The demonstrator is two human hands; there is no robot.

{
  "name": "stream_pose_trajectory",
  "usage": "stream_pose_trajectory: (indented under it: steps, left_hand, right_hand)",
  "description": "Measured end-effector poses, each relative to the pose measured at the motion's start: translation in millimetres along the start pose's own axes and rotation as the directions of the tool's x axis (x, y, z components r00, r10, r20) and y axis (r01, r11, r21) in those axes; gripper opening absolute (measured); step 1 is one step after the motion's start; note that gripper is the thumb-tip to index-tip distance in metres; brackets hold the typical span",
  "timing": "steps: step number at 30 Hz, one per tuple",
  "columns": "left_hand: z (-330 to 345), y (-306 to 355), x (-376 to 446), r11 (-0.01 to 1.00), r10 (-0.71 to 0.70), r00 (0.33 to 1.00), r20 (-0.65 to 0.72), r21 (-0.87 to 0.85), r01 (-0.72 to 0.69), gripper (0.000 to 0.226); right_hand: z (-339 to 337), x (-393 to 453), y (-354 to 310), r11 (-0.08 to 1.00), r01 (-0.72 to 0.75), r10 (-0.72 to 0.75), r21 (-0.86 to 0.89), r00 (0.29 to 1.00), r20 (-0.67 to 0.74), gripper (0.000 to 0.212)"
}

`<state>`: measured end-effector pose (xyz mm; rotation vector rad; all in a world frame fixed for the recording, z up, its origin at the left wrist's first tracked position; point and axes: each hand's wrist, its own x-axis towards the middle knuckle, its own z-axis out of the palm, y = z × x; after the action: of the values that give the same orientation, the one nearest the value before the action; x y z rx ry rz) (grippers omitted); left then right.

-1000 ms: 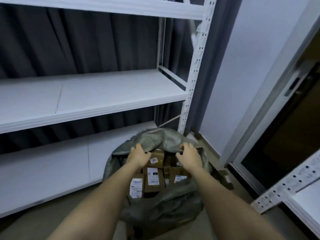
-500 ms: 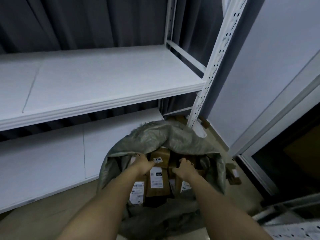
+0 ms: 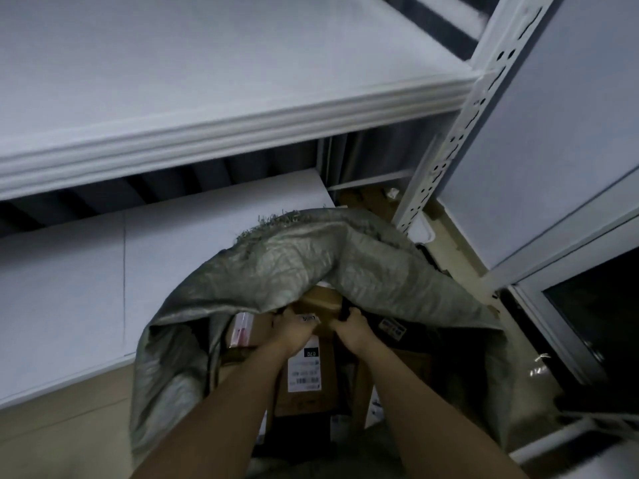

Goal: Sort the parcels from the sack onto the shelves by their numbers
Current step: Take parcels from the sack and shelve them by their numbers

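Observation:
A grey-green woven sack (image 3: 311, 257) stands open on the floor in front of the white shelves, its far flap folded over the opening. Inside lie several brown cardboard parcels with white labels. Both my hands reach into the sack. My left hand (image 3: 294, 331) and my right hand (image 3: 354, 328) grip the two sides of one small brown parcel (image 3: 320, 304) at the top of the pile, partly under the flap. Below it stands a taller parcel (image 3: 306, 378) with a white label and barcode. A parcel with a pink strip (image 3: 242, 328) sits to the left.
The white middle shelf (image 3: 207, 98) juts out overhead and the low bottom shelf (image 3: 69, 288) lies to the left of the sack. A perforated white upright (image 3: 446, 146) stands behind the sack. A wall and a dark door frame (image 3: 587, 323) are on the right.
My view has moved down and closer to the sack. Both hands went from the sack's rim deeper inside and closed round the small top parcel.

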<state>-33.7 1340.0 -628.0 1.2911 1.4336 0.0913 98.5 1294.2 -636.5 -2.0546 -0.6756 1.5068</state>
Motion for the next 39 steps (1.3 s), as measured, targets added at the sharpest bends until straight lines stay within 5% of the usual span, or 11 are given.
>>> stream_pose_trajectory:
  steps: [4,10,17,23,29,34,39]
  left_hand:
    - [11,-11,29,0.988,-0.102,0.995,0.001,-0.117,0.101,0.058]
    - [5,-3,32,0.889,-0.211,0.976,-0.055,-0.426,0.168,0.017]
    - [0,14,-24,0.880,-0.261,0.964,-0.049,-0.423,0.217,0.056]
    - [-3,45,-97,0.831,-0.234,0.970,-0.059,-0.530,0.168,0.042]
    - [-9,42,-146,0.788,-0.259,0.966,0.001,-0.578,0.212,0.048]
    - [-19,41,-177,0.749,-0.280,0.960,0.004,-0.624,0.222,0.069]
    - [-38,36,-210,0.815,-0.211,0.975,0.076,-0.536,0.218,0.046]
  right_hand:
    - [11,33,13,0.983,-0.055,0.056,0.176,0.998,0.004,0.088]
    - [20,32,16,0.954,-0.075,0.062,0.291,0.997,0.053,0.063]
    - [14,-20,11,0.912,-0.119,0.166,0.392,0.982,-0.087,0.057]
    - [-4,-80,-1,0.870,-0.096,0.192,0.483,0.969,-0.154,0.044]
    - [-15,-134,-11,0.739,-0.147,0.202,0.657,0.979,-0.008,0.048]
    - [-16,-164,-10,0.768,-0.164,0.191,0.619,0.981,0.023,0.055]
    - [-11,-203,-7,0.812,-0.151,0.181,0.563,0.984,0.003,0.053]
